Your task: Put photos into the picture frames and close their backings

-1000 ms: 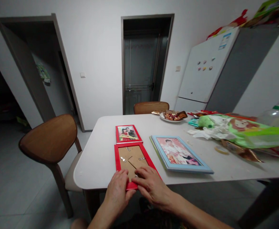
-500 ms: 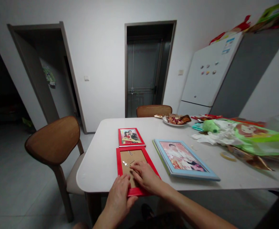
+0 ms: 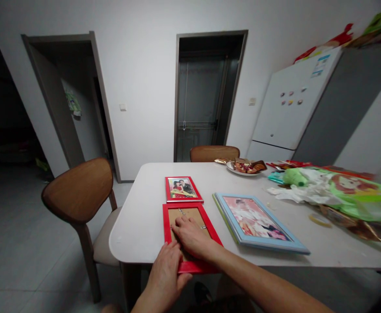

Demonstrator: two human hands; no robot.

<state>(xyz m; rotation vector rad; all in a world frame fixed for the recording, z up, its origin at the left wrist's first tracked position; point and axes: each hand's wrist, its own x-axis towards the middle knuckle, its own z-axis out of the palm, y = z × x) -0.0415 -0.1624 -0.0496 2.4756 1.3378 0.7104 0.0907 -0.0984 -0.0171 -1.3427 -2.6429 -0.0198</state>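
**Two hands on a face-down red frame at the tabletop's edge**

Starting at the left, a wooden chair [image 3: 79,193] stands beside the white tabletop [image 3: 138,221], turned slightly away from it. Now to the action at the near edge: the left hand [image 3: 167,271] grips the near left corner of the face-down red frame [image 3: 206,228], fingers curled over its rim and holding it down. The frame lies flat, brown backing board up, its near end right at the tabletop's edge. The right hand [image 3: 190,234] lies on that backing board, fingers spread flat and pressing near the small metal clips; it grasps nothing. Just beyond, almost touching the far end, a smaller red frame [image 3: 183,189] lies photo side up. Moving right, a larger blue frame [image 3: 258,221] lies picture up, set at an angle, near but apart from the red one. Farther back sits a plate of snacks [image 3: 245,167], and at the far right a green plastic bag [image 3: 356,193] sprawls over crumpled white wrapping, with a roll of tape [image 3: 320,219] just in front of it.
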